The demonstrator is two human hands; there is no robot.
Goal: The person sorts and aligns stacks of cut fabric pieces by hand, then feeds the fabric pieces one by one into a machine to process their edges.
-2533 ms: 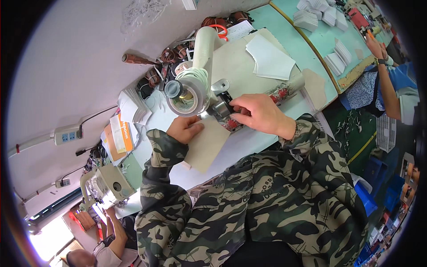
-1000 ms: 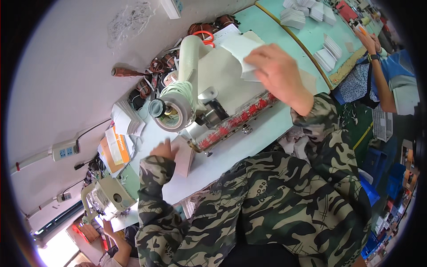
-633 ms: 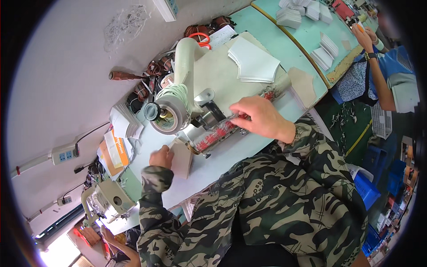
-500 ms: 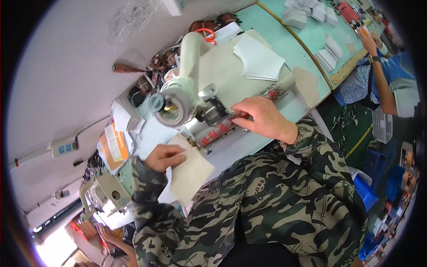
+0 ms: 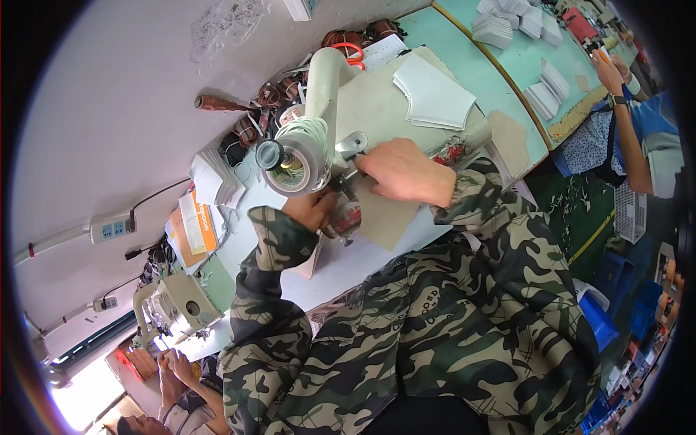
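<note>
Fingers (image 5: pixel 330 206) (both hands) now press the beige sheet (image 5: pixel 388 214) — under the machine (image 5: pixel 312 138)

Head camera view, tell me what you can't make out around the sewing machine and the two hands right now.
- Needle area of the sewing machine: hidden in the head view behind the machine's round end and both hands.
- Left hand: fingers tucked under the machine, so its grip cannot be told.
- Right hand: lies flat on the tan piece, covering part of it.
- Things along the wall: too small and cluttered to identify.
</note>
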